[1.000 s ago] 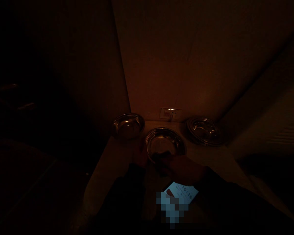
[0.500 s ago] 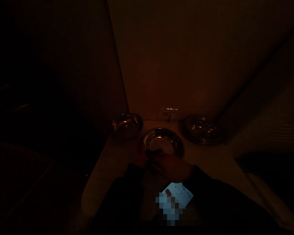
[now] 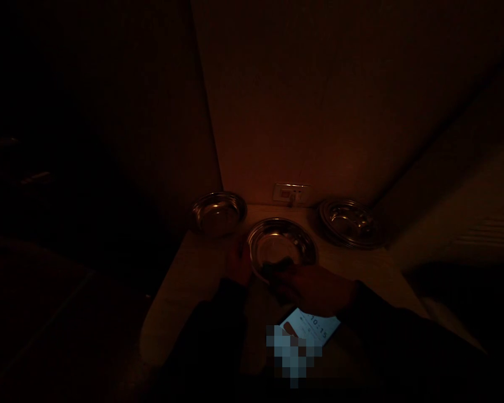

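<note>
A shiny metal dish [image 3: 277, 243] with a raised rim sits in the middle of the table, tilted slightly towards me. My left hand [image 3: 237, 263] grips its left rim; the fingers are only dimly visible. In my right hand [image 3: 315, 285] is a dark, soft-looking piece, perhaps a cloth [image 3: 277, 268], pressed against the dish's near edge. Its exact kind is lost in the dark. Just below my right wrist lies a phone [image 3: 311, 330] with a lit screen, partly blurred out.
Another metal bowl [image 3: 218, 212] stands at the table's back left corner. At the back right is a stack of metal dishes [image 3: 348, 221]. A socket plate [image 3: 292, 193] with a plug is on the wall behind the wooden table [image 3: 180, 302]. The room is very dark.
My right hand has moved to the right along the dish's near edge with the dark piece. My left hand stays on the left rim.
</note>
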Tool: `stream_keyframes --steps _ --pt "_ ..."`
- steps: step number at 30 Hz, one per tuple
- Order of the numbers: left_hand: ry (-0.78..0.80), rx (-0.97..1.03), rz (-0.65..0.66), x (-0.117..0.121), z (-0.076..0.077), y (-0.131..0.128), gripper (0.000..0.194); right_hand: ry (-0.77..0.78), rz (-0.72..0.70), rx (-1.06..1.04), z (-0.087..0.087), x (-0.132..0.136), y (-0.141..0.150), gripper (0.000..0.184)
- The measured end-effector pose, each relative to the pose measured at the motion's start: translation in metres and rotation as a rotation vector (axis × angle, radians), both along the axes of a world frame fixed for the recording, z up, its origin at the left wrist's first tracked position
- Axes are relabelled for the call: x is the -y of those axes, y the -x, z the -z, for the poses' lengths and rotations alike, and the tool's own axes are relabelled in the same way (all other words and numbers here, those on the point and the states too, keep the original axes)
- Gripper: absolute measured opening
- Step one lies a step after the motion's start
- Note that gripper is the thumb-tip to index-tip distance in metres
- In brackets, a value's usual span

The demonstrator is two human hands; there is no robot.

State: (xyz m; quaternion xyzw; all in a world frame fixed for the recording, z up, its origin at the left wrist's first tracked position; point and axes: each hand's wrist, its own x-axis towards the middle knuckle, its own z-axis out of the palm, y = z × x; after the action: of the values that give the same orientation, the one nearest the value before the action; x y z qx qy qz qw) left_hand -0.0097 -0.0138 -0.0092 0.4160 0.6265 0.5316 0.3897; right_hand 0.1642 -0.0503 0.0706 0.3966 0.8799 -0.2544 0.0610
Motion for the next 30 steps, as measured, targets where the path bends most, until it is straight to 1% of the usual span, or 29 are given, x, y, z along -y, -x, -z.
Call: stream_keyframes --steps 3,6,8,11,15,18,22,25,30 --pt "0.014 0.000 0.030 0.001 -0.002 -0.001 0.032 0.006 -0.023 0.026 -0.001 0.001 -0.008 0.036" --pt "0.038 0.001 0.029 0.002 -0.003 -0.002 0.033 -0.006 -0.007 -0.009 0.005 0.002 -0.008 0.037" --pt "0.044 0.001 0.020 0.002 -0.004 -0.002 0.032 -0.022 -0.003 -0.064 0.011 0.002 -0.001 0.038" --pt "0.042 -0.036 0.008 0.002 -0.004 -0.001 0.032 -0.056 0.021 -0.114 0.018 -0.003 0.016 0.036" --pt "0.061 -0.065 0.009 0.001 -0.005 0.001 0.033 -0.098 0.092 -0.107 0.024 -0.014 0.038 0.033" --pt "0.056 -0.060 0.034 0.000 -0.006 0.002 0.033 -0.096 0.096 -0.108 0.025 -0.018 0.044 0.034" --pt "0.052 -0.074 0.029 0.001 -0.008 0.002 0.032 -0.098 0.088 -0.115 0.022 -0.016 0.043 0.035" --pt "0.055 -0.038 0.013 0.000 -0.008 0.001 0.031 -0.102 0.075 -0.083 0.018 -0.011 0.038 0.036" --pt "0.050 0.053 0.055 -0.003 -0.005 0.003 0.029 -0.051 -0.008 -0.086 0.013 0.001 0.014 0.036"
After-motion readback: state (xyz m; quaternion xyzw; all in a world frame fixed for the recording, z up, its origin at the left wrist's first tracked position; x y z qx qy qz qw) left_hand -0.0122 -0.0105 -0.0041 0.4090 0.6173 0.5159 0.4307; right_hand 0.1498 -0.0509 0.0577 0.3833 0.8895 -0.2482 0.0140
